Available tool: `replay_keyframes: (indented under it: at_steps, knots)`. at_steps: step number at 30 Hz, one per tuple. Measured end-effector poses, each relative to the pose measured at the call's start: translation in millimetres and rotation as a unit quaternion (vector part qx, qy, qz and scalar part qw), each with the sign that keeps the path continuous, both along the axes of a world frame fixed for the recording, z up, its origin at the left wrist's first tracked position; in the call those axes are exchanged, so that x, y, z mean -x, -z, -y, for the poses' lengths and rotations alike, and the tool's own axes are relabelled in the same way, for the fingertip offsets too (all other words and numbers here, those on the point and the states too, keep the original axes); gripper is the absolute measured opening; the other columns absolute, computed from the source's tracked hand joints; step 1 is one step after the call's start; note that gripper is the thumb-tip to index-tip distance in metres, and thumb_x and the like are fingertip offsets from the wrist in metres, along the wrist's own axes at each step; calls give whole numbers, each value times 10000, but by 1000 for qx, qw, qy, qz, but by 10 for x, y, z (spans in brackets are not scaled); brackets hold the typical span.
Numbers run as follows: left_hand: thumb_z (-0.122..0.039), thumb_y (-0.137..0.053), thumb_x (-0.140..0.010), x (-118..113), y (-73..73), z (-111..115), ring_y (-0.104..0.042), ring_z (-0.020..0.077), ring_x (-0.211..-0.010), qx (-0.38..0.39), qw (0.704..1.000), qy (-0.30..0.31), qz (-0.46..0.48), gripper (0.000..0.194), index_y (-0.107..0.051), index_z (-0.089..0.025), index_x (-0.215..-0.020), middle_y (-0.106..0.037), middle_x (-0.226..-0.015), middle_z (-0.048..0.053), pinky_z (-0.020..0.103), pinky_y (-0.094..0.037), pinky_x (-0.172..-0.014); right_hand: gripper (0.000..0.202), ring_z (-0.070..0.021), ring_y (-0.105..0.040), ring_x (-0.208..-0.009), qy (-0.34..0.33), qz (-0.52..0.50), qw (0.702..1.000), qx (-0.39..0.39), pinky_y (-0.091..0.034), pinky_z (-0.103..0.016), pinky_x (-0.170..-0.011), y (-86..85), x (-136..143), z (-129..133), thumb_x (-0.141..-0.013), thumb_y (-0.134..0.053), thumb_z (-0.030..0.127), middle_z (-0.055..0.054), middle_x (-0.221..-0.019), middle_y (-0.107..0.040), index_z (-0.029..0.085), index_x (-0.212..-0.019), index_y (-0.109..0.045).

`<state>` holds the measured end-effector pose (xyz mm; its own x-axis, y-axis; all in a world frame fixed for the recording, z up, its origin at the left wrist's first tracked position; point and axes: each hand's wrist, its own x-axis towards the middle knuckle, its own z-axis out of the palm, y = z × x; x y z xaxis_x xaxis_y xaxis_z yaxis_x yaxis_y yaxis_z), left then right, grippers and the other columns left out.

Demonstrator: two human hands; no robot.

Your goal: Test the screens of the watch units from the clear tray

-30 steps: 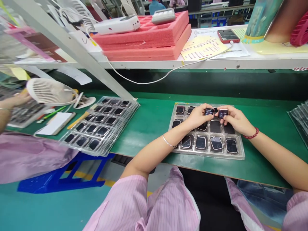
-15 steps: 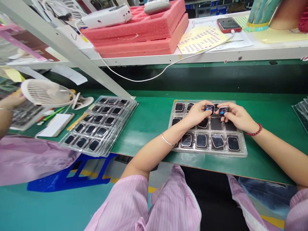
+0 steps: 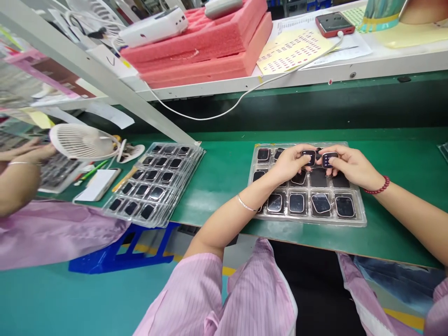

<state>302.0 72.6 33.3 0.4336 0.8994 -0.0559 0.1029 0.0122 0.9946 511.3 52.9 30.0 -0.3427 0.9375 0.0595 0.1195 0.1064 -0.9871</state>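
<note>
My left hand is closed around a smartwatch, its thumb on the lit screen. Beside it my right hand grips a second smartwatch, also lit, with the thumb over the glass. Both are held just above a clear plastic tray on the green bench. Several dark square watches sit in the tray's pockets; one watch in the front row lies askew. Two pockets below my right hand show only their dark bottoms. My hands hide part of the back rows.
Stacked trays of watches stand to the left, near a white fan and a white phone-like slab. A co-worker's arm reaches in at far left. Overhead, a shelf carries red foam and a phone; a white cable droops below.
Blue areas on both watch screens have given way to darker displays with small icons or marks. My hands stay over the tray, and the view has shifted slightly.
</note>
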Motion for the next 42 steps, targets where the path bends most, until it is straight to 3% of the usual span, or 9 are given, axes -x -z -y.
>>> replay_keyframes:
  at_steps: [3, 7, 11, 13, 18, 22, 25, 30, 42]
  knots:
    - [-320, -486, -953, 2, -12, -2, -675, 126, -623, 10, 1000, -11, 1, 329, -620, -117, -1174, -709, -920, 100, 194, -410, -479, 288, -160, -668, -607, 7, -26, 1000, 6, -553, -293, -540, 3, -6, -6, -923, -588, 434, -90, -936, -744, 195, -1053, -681]
    - [-173, -700, -799, 2, -10, -7, -699, 153, -711, 4, 1000, -11, 8, 598, -507, -179, -1365, -722, -907, 68, 193, -463, -530, 445, -148, -658, -640, 13, -23, 1000, -14, -563, -286, -573, 10, -3, -15, -780, -764, 301, -51, -1033, -738, 250, -1196, -613]
    - [-250, -550, -916, -14, -18, -13, -693, 134, -666, 8, 1000, -7, 9, 305, -634, -112, -1176, -715, -921, 96, 185, -438, -499, 302, -139, -636, -565, 11, -26, 1000, 9, -527, -277, -513, -5, -19, -18, -870, -667, 451, -66, -923, -740, 213, -1056, -667]
    - [-261, -486, -945, -19, -20, -19, -692, 131, -664, 6, 1000, -8, 9, 296, -644, -105, -1140, -712, -923, 99, 184, -434, -495, 352, -146, -645, -576, 13, -41, 999, 12, -525, -280, -520, -11, -26, -20, -913, -581, 530, -68, -900, -734, 212, -1027, -677]
    - [-16, -586, -727, -13, 26, -30, -692, 134, -742, -11, 1000, 0, 17, 514, -588, -153, -1222, -715, -995, 67, 176, -458, -541, 406, -162, -662, -673, 25, -8, 1000, -18, -542, -283, -580, -8, -6, -17, -766, -741, 267, -43, -1011, -724, 243, -1151, -614]
    - [4, -541, -683, -23, 26, -24, -685, 136, -720, -17, 1000, 5, 11, 553, -588, -138, -1216, -711, -1008, 82, 186, -459, -531, 440, -161, -668, -686, 13, 1, 1000, -24, -551, -285, -592, -9, 8, -5, -732, -694, 183, -44, -1041, -726, 239, -1160, -605]
    - [-26, -561, -699, -32, -17, -10, -690, 150, -741, -20, 1000, 3, -5, 553, -580, -139, -1240, -712, -986, 83, 174, -448, -505, 438, -162, -683, -714, 6, -4, 1000, -28, -561, -284, -603, -19, 2, -5, -734, -697, 192, -45, -1051, -725, 233, -1161, -610]
    - [-133, -525, -834, -30, -42, -4, -694, 141, -692, -22, 1000, 4, -10, 337, -637, -136, -1152, -716, -933, 79, 164, -433, -484, 265, -132, -673, -620, 17, 12, 1000, -18, -541, -255, -546, -24, -14, -11, -848, -643, 291, -58, -963, -741, 196, -1095, -659]
    - [-127, -500, -847, -35, -32, -3, -704, 157, -692, -18, 1000, 8, -25, 338, -638, -136, -1155, -722, -939, 90, 177, -440, -483, 234, -141, -678, -606, 23, 29, 999, -22, -531, -251, -527, -26, -10, 7, -840, -669, 276, -54, -936, -754, 206, -1063, -680]
